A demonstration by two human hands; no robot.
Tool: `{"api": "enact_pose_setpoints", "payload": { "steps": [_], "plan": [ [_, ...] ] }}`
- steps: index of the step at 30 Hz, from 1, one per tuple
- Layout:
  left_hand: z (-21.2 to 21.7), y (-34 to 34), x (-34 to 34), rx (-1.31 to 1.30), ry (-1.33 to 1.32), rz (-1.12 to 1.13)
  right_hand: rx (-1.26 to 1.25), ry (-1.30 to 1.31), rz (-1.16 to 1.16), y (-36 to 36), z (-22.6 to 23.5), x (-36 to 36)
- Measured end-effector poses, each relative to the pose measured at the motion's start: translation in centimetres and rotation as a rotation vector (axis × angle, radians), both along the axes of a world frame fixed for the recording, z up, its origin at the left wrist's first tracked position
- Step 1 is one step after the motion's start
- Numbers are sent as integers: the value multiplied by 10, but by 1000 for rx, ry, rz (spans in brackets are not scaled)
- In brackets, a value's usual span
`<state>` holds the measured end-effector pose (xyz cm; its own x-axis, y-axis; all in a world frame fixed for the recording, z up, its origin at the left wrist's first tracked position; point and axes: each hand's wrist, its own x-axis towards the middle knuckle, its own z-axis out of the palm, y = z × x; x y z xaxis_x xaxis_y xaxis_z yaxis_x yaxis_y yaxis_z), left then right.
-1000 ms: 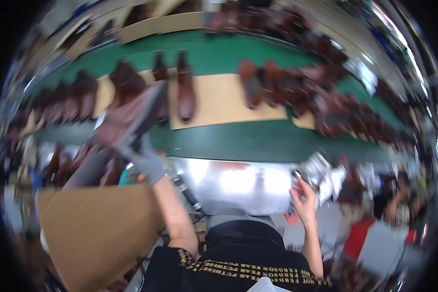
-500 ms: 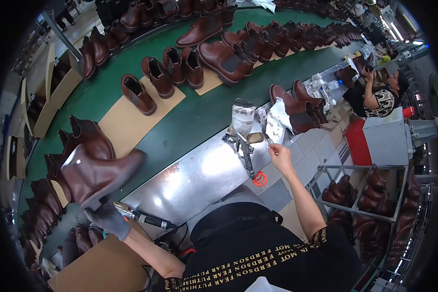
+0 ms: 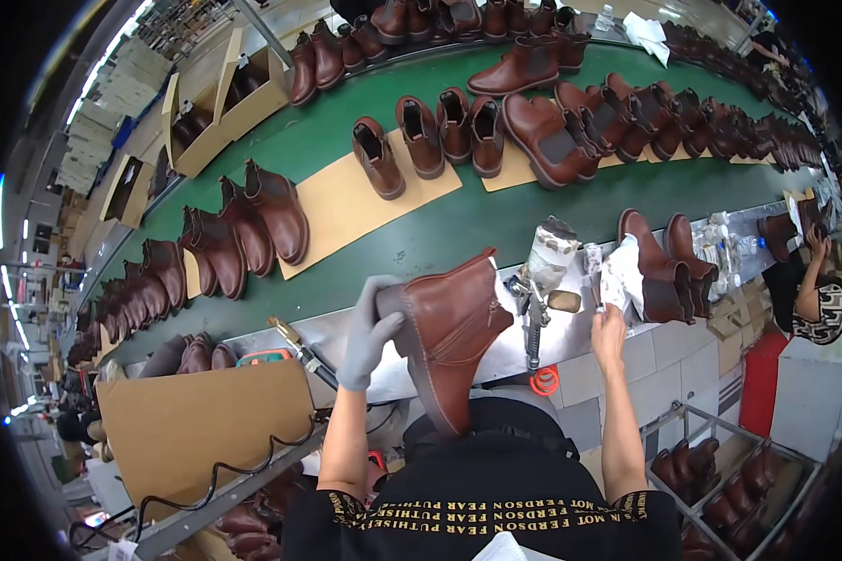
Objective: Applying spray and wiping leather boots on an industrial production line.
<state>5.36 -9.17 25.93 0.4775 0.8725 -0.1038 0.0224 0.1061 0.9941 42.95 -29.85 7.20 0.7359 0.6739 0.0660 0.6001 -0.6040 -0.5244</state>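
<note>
Shoe line, worker's bench: the gloved left hand (image 3: pixel 370 332) now holds a brown ankle boot (image 3: pixel 449 332) close in front of the body, fingers wrapped over its heel and back, sole facing down-left, toe pointing toward the person. Half a sec ago that boot was out at far left, w/ the arm stretched wide; it has since swung in over the steel desk (image 3: pixel 281 337) edge. Judged from this, the boot is being brought in for work at the station, not put away. The bare right hand (image 3: pixel 610 327) stays up at the right of the desk, fingers pinched on a crumpled white cloth or paper (image 3: pixel 619 276), about where it was before. Just left of it stands a spray gun w/ a paint-flecked cup (image 3: pixel 544 257). A pair of finished brown boots (image 3: pixel 664 266) sits beside the cloth. Behind, the green conveyor belt (image 3: pixel 458 224) carries more boots on tan card sheets. A cardboard panel (image 3: pixel 201 421) leans at lower left. Another person works at far right.
</note>
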Motion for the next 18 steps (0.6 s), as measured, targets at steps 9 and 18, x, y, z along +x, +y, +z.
{"api": "enact_pose_setpoints", "payload": {
  "steps": [9, 18],
  "plan": [
    [9, 7, 6, 507, 160, -75, 270, 489, 5, 28, 146, -53],
    [26, 12, 30, 658, -207, 45, 528, 328, 883, 88, 261, -166]
  ]
}}
